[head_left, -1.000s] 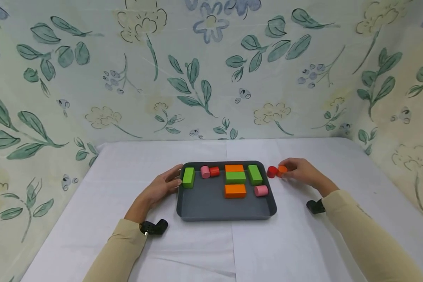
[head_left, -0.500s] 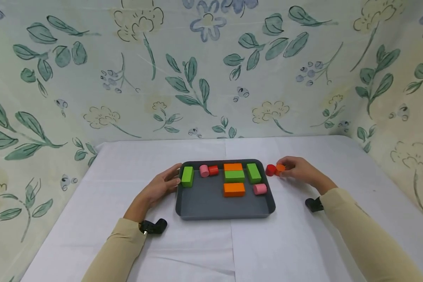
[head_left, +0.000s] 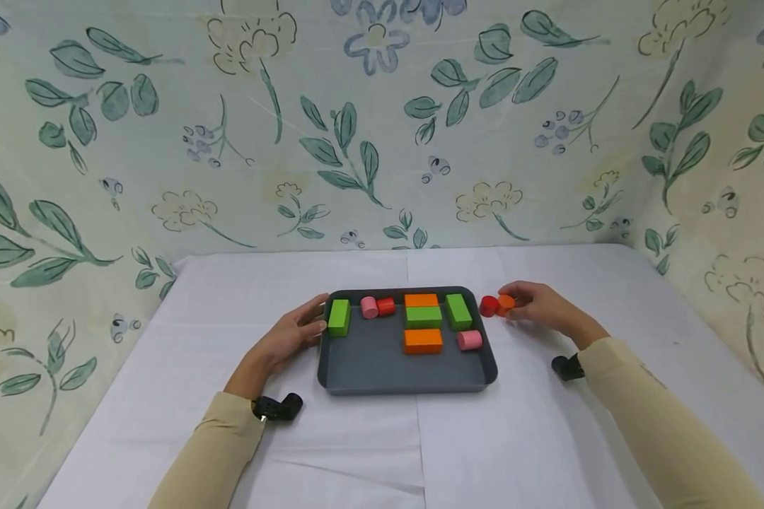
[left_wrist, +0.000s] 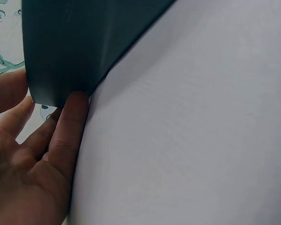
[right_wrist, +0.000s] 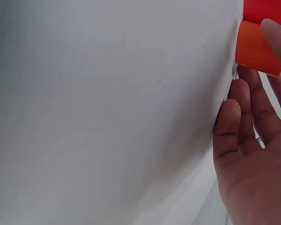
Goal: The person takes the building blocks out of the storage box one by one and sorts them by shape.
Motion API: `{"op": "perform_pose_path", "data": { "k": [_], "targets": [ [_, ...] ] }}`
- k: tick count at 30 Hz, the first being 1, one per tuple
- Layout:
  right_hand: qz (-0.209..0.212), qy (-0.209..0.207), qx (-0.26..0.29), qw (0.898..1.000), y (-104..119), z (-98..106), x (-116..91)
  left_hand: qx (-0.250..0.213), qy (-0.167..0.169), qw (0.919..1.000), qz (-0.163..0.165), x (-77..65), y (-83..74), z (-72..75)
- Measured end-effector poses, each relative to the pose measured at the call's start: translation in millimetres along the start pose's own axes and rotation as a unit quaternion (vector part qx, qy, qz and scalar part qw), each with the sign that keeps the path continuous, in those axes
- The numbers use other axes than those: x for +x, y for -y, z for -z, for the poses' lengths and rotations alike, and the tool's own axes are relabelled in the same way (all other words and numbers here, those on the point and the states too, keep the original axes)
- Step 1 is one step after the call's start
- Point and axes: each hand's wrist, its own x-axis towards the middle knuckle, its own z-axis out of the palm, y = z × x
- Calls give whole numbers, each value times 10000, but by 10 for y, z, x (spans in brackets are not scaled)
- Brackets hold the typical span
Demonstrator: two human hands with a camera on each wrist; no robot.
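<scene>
In the head view a dark grey tray [head_left: 356, 375] stands on the white cloth. My left hand [head_left: 285, 341] lies along its left wall with fingers mostly straight, and the left wrist view shows the fingertips [left_wrist: 77, 105] touching the tray wall. Beyond the tray's right side, my right hand [head_left: 544, 308] pinches an orange cylinder block [head_left: 505, 305] between thumb and fingers. Right beside that block stands a red cylinder block [head_left: 488, 306]. The right wrist view shows the thumb on the orange cylinder [right_wrist: 255, 49], low by the cloth.
Inside the tray are green blocks [head_left: 339, 317], orange blocks [head_left: 423, 341], a pink cylinder [head_left: 368, 307] touching a red cylinder [head_left: 385, 306], and another pink cylinder [head_left: 470, 341] near the right wall. A flowered curtain [head_left: 382, 141] hangs behind the table.
The head view shifts slightly. Both hands and all the blocks stay in nearly the same places, with the right hand still on the orange cylinder block.
</scene>
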Motion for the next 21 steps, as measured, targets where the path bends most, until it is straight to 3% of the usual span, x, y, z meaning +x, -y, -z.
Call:
{"op": "perform_pose_path", "data": {
  "k": [9,21],
  "targets": [
    [291,191,23,9994,-18,140,-83,35,-3,10000,-14,5,-7,13],
    [376,22,-54,9993,245,252,-80,39,26,10000,-5,18,25,13]
  ]
}}
